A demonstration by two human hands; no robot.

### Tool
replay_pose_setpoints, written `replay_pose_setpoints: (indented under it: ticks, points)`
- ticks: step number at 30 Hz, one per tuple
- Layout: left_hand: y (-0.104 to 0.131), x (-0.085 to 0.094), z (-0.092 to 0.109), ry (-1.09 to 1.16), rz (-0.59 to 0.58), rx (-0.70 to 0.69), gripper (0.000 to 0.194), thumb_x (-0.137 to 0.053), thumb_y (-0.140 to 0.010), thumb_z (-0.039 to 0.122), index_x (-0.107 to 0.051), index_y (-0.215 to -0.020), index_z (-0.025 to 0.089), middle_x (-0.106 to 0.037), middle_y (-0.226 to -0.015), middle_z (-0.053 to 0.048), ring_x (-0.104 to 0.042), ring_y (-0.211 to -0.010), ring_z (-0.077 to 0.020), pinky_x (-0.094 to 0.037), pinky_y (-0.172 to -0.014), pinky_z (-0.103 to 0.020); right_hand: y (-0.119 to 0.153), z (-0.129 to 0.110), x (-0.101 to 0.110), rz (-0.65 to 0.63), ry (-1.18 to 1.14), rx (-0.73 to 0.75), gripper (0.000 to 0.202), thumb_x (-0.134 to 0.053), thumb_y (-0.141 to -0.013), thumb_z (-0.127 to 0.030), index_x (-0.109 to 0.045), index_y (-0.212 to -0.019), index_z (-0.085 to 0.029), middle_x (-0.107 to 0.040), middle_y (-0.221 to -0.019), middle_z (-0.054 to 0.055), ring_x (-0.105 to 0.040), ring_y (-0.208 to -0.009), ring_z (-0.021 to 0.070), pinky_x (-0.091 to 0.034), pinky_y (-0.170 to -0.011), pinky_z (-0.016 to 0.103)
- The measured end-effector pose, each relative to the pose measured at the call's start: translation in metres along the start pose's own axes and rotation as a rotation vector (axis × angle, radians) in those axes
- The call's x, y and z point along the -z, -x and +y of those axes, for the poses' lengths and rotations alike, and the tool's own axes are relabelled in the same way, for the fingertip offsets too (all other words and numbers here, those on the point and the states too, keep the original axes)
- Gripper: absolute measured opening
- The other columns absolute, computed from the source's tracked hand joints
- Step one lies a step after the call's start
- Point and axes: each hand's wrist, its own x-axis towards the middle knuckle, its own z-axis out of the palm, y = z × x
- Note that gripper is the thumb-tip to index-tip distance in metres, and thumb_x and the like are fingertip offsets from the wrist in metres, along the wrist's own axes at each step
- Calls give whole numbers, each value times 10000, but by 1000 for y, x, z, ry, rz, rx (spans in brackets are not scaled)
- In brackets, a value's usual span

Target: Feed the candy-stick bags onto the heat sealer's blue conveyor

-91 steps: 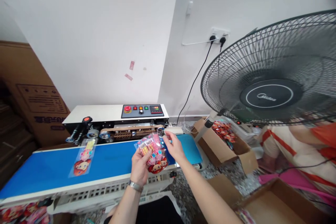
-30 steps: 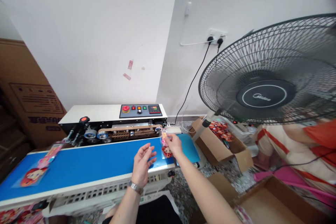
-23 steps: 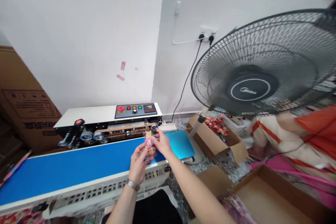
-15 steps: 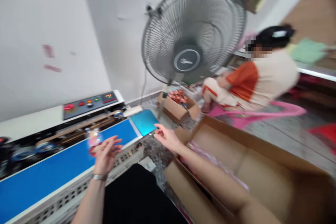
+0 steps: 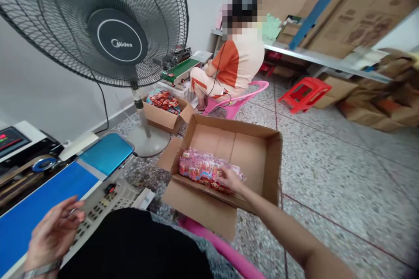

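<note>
My right hand (image 5: 229, 179) reaches into an open cardboard box (image 5: 252, 146). Its fingers are bent together on one of the clear, pink-printed packets (image 5: 204, 168) along the near side; the exact grip is partly hidden. These packets stand in a tight row, red showing low on some. Over the near edge of a blue conveyor belt (image 5: 49, 202), my left hand (image 5: 60, 222) is held with loosely curved fingers apart and nothing in them.
A large fan (image 5: 118, 43) stands beyond the belt's blue end plate (image 5: 106, 153). Behind it a smaller carton (image 5: 160, 117) holds red packets. A co-worker (image 5: 240, 61) sits on a pink chair (image 5: 252, 91) near a green belt (image 5: 183, 69). A red stool (image 5: 304, 93) is farther right.
The view has swung right. My right hand has gone from the belt's end into the box. My left hand is away from the red-and-pink packet, which has left the view.
</note>
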Motion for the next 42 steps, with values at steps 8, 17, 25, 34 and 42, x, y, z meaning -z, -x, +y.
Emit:
replay_pose_setpoints:
  ticks: [8,17,25,34,42]
  points:
    - [-16,5,-13,2,0,-37,431,-761,-446,375,-666,-827,198,-705,-748,-28,-599,-552,-157,-525,-494,-236,-56,-56,-68,19,160,23,752,-699,-653,-367,-365,-1295,-164,-471,-1179,151,-467,-1085,275,-381,-871,343]
    - [-15,8,-13,42,-26,-67,396,-761,-511,360,-663,-861,204,-702,-834,-40,-630,-612,-169,-551,-562,-252,-52,-64,-90,-7,258,-30,451,-654,-705,-326,-494,-1115,-229,-437,-1177,120,-457,-1083,274,-405,-815,337]
    - [-13,1,-14,58,-44,-84,439,-781,-490,343,-657,-885,196,-698,-866,-33,-637,-659,-180,-555,-586,-257,-61,-61,-110,21,94,22,447,-611,-725,-244,-462,-1137,-153,-600,-986,91,-570,-925,224,-418,-779,293]
    - [-15,6,-17,17,-65,-70,426,-749,-563,334,-631,-953,212,-678,-937,-23,-635,-706,-179,-546,-608,-261,-64,-37,-63,100,8,21,380,-559,-743,-278,-508,-1101,-163,-636,-882,63,-602,-802,219,-430,-710,294]
    - [-4,-43,-37,-419,-229,-178,482,-701,-633,389,-577,-1052,183,-619,-1096,-106,-569,-1013,-260,-449,-883,-383,-55,-98,22,-93,-397,290,464,-630,-701,-398,-500,-1081,-164,-611,-866,27,-572,-774,178,-456,-688,277]
